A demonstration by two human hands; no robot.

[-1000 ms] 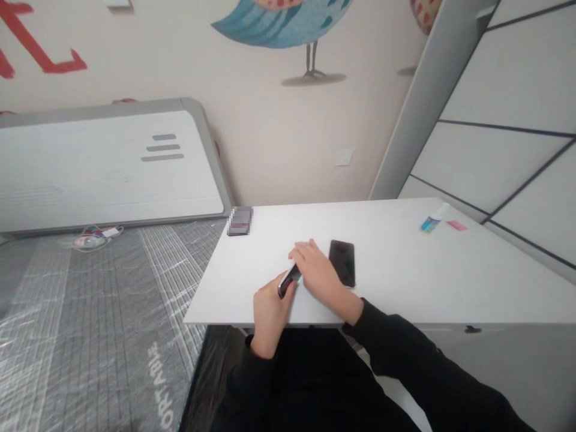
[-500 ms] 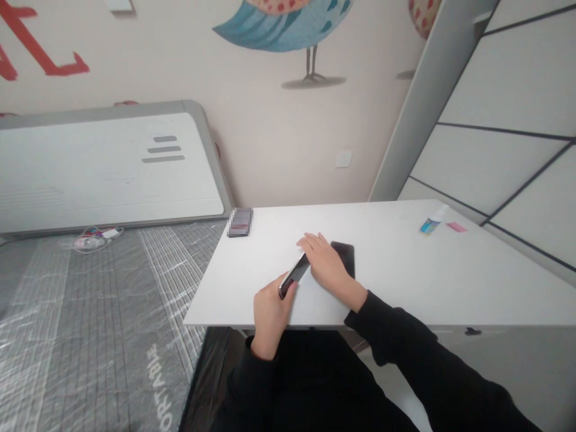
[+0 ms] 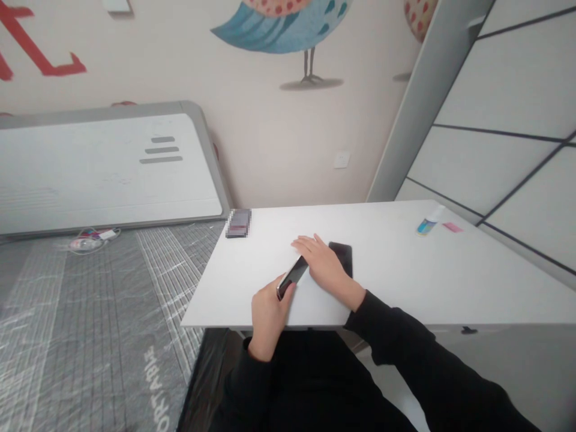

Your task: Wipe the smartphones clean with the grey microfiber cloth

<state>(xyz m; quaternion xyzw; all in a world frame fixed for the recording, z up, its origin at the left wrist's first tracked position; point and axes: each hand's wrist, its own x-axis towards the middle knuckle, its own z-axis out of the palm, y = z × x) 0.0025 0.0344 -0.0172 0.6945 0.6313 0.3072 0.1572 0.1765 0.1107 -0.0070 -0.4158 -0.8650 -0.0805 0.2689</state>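
A smartphone (image 3: 293, 278) with a dark screen and a pale metallic edge is tilted above the table. My left hand (image 3: 269, 306) is closed around its near end, thumb along the side. Across its far end lies my right hand (image 3: 323, 264), palm down with fingers stretched out; it hides that end, and its thumb is not visible. Just right of that hand, a second dark, flat phone-like thing (image 3: 344, 255) rests on the table, its lower part covered by my right hand and wrist.
The white table (image 3: 405, 282) also carries a blurred-out dark stack (image 3: 238, 223) at its left back corner. Toward the right back are a small bottle with a blue label (image 3: 427, 225) and a pink piece (image 3: 452, 227). A plastic-covered mattress (image 3: 103, 324) lies left of the table.
The whole view has shifted slightly left. Both hands keep nearly the same places on the smartphone; my right hand's fingers sit a touch further left over its far end.
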